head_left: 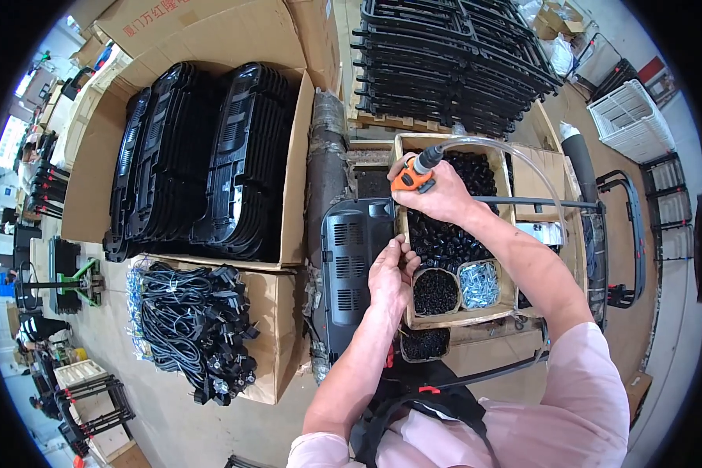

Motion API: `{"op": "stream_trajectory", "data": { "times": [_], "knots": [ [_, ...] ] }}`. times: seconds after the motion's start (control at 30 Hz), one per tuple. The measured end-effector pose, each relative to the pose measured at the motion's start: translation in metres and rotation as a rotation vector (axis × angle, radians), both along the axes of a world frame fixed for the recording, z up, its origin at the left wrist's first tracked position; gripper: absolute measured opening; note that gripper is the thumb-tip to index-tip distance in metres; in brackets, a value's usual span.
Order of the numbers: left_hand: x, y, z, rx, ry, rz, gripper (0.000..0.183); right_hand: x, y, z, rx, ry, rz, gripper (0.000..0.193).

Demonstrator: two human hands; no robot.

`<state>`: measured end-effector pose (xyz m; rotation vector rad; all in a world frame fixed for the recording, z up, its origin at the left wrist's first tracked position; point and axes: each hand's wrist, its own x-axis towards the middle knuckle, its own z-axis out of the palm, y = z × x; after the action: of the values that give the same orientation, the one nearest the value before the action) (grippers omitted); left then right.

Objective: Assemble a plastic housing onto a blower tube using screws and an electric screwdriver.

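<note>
My right hand [442, 193] grips an orange-and-black air screwdriver [412, 180] with a clear hose [540, 165] running from its top. The tool is held over the far right corner of a black plastic cover [345, 269], which has rows of slotted vents. Near the cover's right edge, my left hand [390, 274] is closed, its thumb and fingers pressed together; anything in the pinch is too small to make out. Just right of both hands stands a wooden tray [483, 315] holding black plastic pieces [437, 240], black screws [435, 292] and silver screws [480, 284].
To the left, a cardboard box [295, 175] holds stacked black covers [238, 156]; bundled black power cords [191, 320] lie on another carton [277, 335]. A wrapped padded beam [327, 132] runs beside the cover. Black metal frames [452, 70] are stacked on a pallet at the back.
</note>
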<state>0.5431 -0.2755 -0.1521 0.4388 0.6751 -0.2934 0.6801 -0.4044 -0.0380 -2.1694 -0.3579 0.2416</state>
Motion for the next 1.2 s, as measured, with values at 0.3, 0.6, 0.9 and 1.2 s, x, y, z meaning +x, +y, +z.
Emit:
{"op": "stream_trajectory", "data": {
  "times": [0.3, 0.6, 0.9, 1.2],
  "knots": [
    [0.033, -0.001, -0.012, -0.062, 0.032, 0.027, 0.027, -0.001, -0.001, -0.002, 0.069, -0.031, 0.015, 0.029],
    [0.051, -0.003, -0.020, -0.069, 0.050, 0.043, 0.026, -0.003, 0.000, -0.004, 0.087, -0.039, -0.020, 0.043],
    [0.064, 0.006, -0.014, -0.257, 0.073, 0.229, 0.022, -0.030, -0.008, 0.024, 0.392, 0.065, 0.012, 0.051],
    [0.067, 0.014, -0.012, -0.424, -0.041, 0.238, 0.021, -0.033, -0.005, 0.029, 0.443, 0.067, 0.036, 0.048]
  ]
}}
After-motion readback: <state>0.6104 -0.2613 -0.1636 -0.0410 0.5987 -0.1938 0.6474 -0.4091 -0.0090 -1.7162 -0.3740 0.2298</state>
